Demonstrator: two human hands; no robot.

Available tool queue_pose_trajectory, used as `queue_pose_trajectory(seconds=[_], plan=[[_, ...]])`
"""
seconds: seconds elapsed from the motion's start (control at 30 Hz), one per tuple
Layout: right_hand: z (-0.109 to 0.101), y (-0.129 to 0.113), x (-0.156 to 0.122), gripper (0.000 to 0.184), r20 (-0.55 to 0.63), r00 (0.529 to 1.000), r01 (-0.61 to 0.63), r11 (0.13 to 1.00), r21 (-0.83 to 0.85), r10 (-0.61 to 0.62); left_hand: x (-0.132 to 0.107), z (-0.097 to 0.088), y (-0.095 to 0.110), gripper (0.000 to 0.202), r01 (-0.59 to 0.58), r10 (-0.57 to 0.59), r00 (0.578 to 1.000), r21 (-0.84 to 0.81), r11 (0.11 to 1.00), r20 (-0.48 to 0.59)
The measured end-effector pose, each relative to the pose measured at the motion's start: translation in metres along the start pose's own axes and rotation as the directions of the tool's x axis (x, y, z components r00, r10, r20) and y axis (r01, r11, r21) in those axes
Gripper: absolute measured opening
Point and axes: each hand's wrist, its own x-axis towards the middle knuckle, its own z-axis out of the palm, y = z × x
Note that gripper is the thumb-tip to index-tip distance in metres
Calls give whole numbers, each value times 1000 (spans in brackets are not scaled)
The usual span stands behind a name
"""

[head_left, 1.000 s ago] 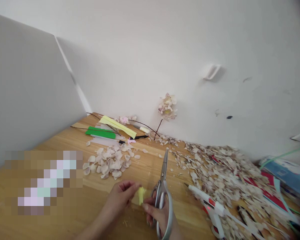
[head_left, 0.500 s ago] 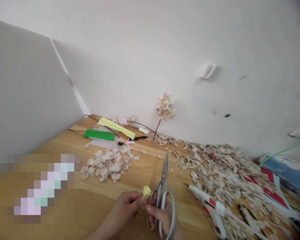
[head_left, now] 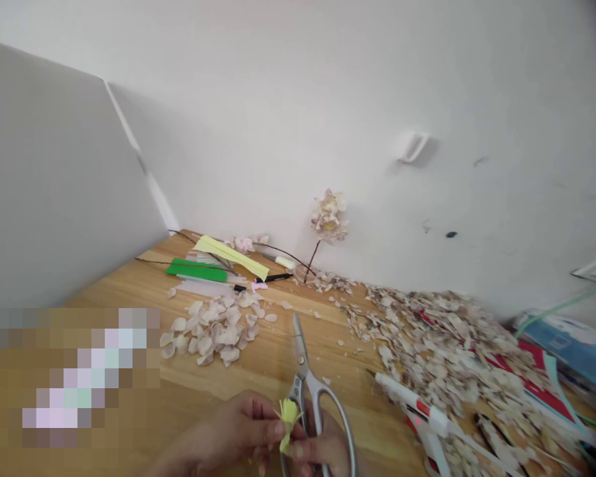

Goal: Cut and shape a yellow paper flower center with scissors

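Low in the middle, my left hand pinches a small yellow fringed paper flower centre, its thin strands spread out at the top. Grey metal scissors hang in my right hand, blades together and pointing up and away. The thumb and fingertips of that same hand also touch the bottom of the flower centre. Beyond my hands lies a loose pile of pale petals on the wooden table. A blossom on a brown stem stands near the wall.
A heap of dried petals spreads along the right side. In front of it rests a white glue gun. Yellow paper, green paper and a black pen lie at the back left. A blue package sits far right.
The scissors have swung left, and both hands have come lower. The yellow piece has been turned upright, so its fringe and lower end now show.
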Motion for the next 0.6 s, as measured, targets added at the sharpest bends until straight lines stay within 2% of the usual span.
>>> queue_pose_trajectory(seconds=[0.2, 0.43, 0.6], plan=[[-1, 0, 0, 51, -65, 997, 40, 999, -28, -42, -1, 2, 3, 44, -57, 53, 996, 61, 997, 68], [4, 2, 0, 55, -210, 965, 136, 985, -104, -156, 5, 4, 1, 39, -102, 112, 993, 205, 973, -35], [5, 8, 4, 49, -325, 908, 188, 951, -247, -264, 2, 9, 7, 37, -229, 266, 957, 258, 939, -117]])
